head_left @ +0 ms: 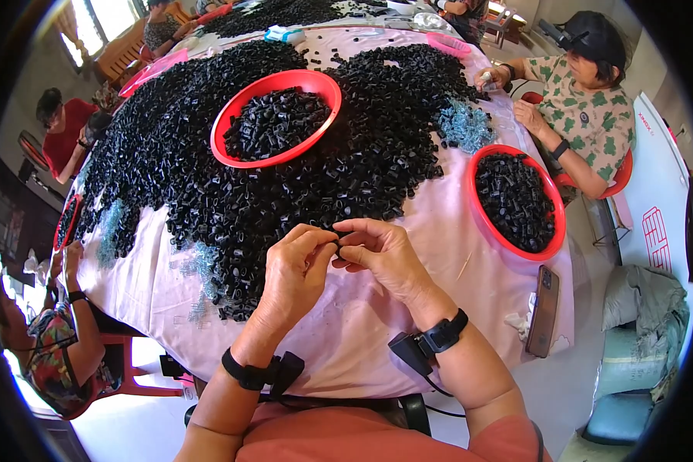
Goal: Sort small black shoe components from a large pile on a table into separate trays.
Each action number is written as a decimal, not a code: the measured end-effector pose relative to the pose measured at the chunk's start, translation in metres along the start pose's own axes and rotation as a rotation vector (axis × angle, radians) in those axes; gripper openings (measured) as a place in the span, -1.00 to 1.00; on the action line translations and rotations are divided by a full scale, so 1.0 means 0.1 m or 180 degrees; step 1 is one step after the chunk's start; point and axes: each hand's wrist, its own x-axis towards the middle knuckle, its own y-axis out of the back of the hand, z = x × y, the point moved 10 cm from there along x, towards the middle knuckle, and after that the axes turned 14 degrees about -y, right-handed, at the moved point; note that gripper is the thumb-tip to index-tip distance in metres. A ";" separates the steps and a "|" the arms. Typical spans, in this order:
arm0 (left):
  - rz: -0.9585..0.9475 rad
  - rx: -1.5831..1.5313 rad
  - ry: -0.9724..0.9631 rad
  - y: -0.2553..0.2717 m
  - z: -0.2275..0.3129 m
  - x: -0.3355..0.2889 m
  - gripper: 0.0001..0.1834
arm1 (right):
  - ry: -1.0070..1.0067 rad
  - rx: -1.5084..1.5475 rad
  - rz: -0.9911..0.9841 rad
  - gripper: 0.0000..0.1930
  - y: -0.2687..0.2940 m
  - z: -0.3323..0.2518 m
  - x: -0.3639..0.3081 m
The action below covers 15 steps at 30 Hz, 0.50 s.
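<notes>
Your left hand (296,266) and right hand (381,254) meet over the pink tablecloth (362,308), fingers pinched together on one small black piece (340,235). Just past them lies the big heap of black pieces (208,154), then a red bowl (273,81) full of them
</notes>
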 end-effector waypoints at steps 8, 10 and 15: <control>0.0138 -0.0533 0.0537 -0.03 -0.22 -0.08 -0.86 | -0.0038 -0.0005 -0.0004 -0.67 -0.01 0.03 0.01; 0.0177 -0.0542 0.0499 -0.03 -0.21 -0.08 -0.86 | -0.0052 -0.0013 0.0008 -0.68 -0.01 0.03 0.01; 0.0078 -0.0205 0.0305 -0.03 -0.15 -0.05 -0.87 | -0.0029 -0.0150 0.0090 -0.70 0.00 0.03 0.02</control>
